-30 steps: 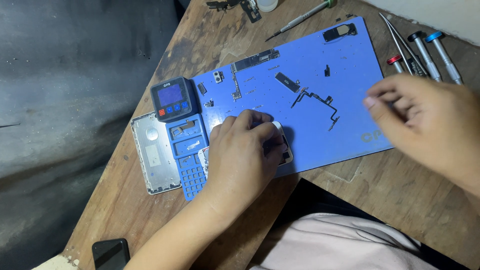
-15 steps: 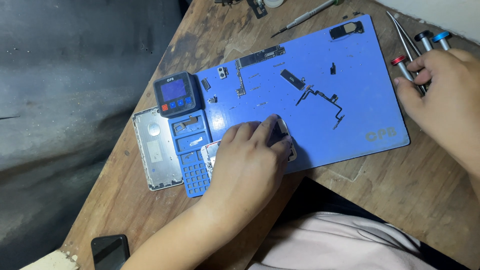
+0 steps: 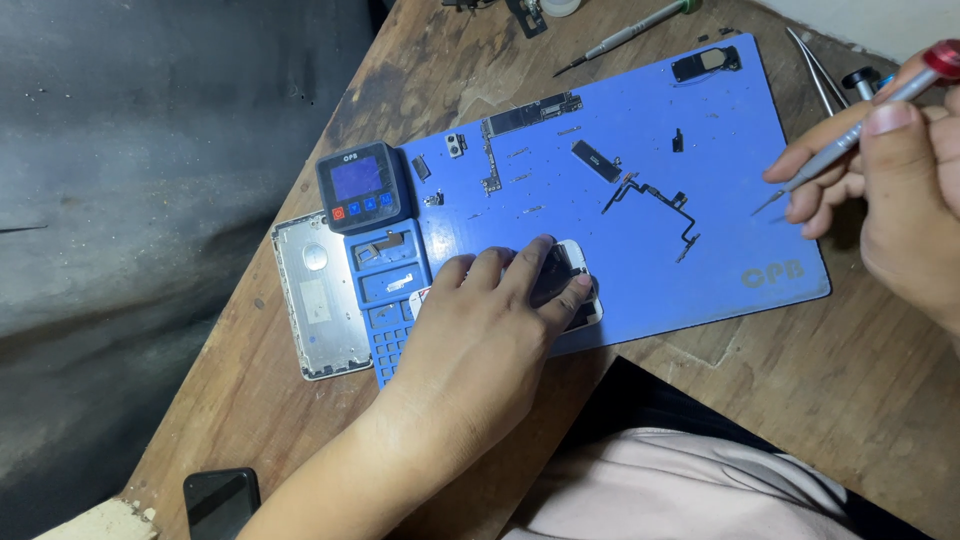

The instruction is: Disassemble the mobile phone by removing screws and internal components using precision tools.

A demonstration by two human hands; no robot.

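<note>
Head view: our left hand (image 3: pixel 480 330) presses flat on a phone (image 3: pixel 570 285), seemingly an opened one, on the blue mat (image 3: pixel 700 130); our right hand (image 3: pixel 900 190) pinches a screwdriver (image 3: pixel 850 135).

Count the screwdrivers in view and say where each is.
2 clearly: one in the right hand, the red-capped screwdriver; one green-tipped screwdriver on the wooden table. Others may hide behind the hand.
</note>
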